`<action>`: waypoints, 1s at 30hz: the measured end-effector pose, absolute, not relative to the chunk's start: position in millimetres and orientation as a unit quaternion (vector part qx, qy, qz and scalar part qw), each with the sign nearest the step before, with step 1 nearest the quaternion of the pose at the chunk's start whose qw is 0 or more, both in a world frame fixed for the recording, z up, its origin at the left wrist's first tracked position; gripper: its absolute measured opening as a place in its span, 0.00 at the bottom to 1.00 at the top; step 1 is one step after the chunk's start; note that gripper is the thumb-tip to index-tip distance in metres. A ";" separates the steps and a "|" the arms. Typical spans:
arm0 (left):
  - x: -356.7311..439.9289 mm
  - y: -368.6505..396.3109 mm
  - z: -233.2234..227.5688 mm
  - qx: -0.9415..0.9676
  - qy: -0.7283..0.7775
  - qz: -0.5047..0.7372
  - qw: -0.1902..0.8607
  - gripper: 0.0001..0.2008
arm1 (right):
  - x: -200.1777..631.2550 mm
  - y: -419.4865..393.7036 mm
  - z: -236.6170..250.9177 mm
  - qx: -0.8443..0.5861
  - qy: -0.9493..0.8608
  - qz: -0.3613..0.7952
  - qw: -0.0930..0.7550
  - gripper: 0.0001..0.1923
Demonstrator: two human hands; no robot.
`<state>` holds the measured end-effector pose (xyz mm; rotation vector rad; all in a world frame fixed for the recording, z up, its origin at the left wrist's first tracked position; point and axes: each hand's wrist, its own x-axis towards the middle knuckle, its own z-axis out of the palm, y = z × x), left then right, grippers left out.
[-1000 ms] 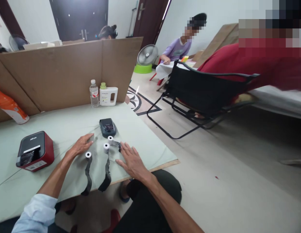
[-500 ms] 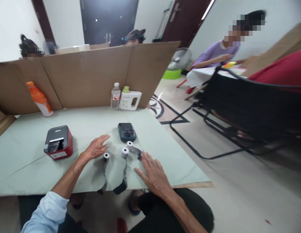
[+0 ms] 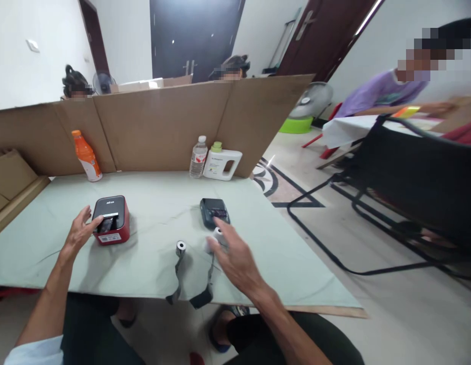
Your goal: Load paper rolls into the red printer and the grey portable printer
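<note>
Orange bottle (image 3: 86,156): upright at the far left of the bench (image 3: 155,203), against the cardboard screen (image 3: 159,126), probably parked out of the working area.

Left hand (image 3: 80,232): fingers spread and loosely open, fingertips at the left side of the red printer, touching or just short of it; it grips nothing.

Red printer (image 3: 111,219): a black-topped box, standing flat on the bench left of centre, within easy reach of the left hand.

Left paper roll (image 3: 181,248): standing on end near the front edge, its dark strip trailing toward the person and hanging over the edge.

Water bottle (image 3: 198,157) and white jug (image 3: 222,162): side by side at the back of the bench against the screen.

Middle paper roll (image 3: 208,245): just right of the first, partly hidden by the right hand; its dark strip also runs over the front edge.

Black printer (image 3: 214,211): lying flat behind the rolls.

Third paper roll (image 3: 219,234): between the black printer and the right hand, at the fingertips.

Right hand (image 3: 235,256): palm down, fingers extended and half open over the rolls; whether it touches the third roll cannot be told.

Black chair (image 3: 410,187): on the floor, well apart to the right.
</note>
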<state>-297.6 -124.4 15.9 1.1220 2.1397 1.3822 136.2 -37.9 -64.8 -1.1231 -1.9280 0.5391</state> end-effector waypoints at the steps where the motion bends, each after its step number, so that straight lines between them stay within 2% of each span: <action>1: -301.0 -126.7 10.1 0.389 0.746 0.495 0.216 0.46 | 113.7 -35.7 -50.8 -0.412 -0.776 0.270 0.393 0.35; 5: -296.6 -132.5 0.5 0.420 0.697 0.503 0.291 0.48 | 18.0 -27.8 -16.4 -0.285 -0.787 0.474 0.273 0.47; 7: -292.2 -132.9 1.3 0.421 0.695 0.506 0.290 0.49 | -24.0 -23.4 -9.4 -0.247 -0.783 0.525 0.225 0.52; 9: -289.9 -132.0 2.5 0.414 0.700 0.509 0.283 0.48 | -56.5 -19.6 -6.2 -0.204 -0.781 0.552 0.211 0.48; 13: -288.8 -129.2 1.7 0.409 0.719 0.502 0.254 0.46 | -89.9 -19.2 -7.6 -0.117 -0.761 0.591 0.240 0.37; 16: -282.2 -125.6 2.1 0.419 0.720 0.501 0.236 0.46 | -90.1 -21.9 -15.0 -0.114 -0.747 0.599 0.265 0.33; 22: -236.7 -93.8 7.8 0.483 0.640 0.523 0.288 0.47 | -38.9 -3.5 -24.9 -0.160 -0.731 0.584 0.313 0.35; 30: -170.3 -35.8 -6.9 0.522 0.553 0.528 0.378 0.44 | 44.3 29.9 -6.0 -0.238 -0.753 0.538 0.295 0.31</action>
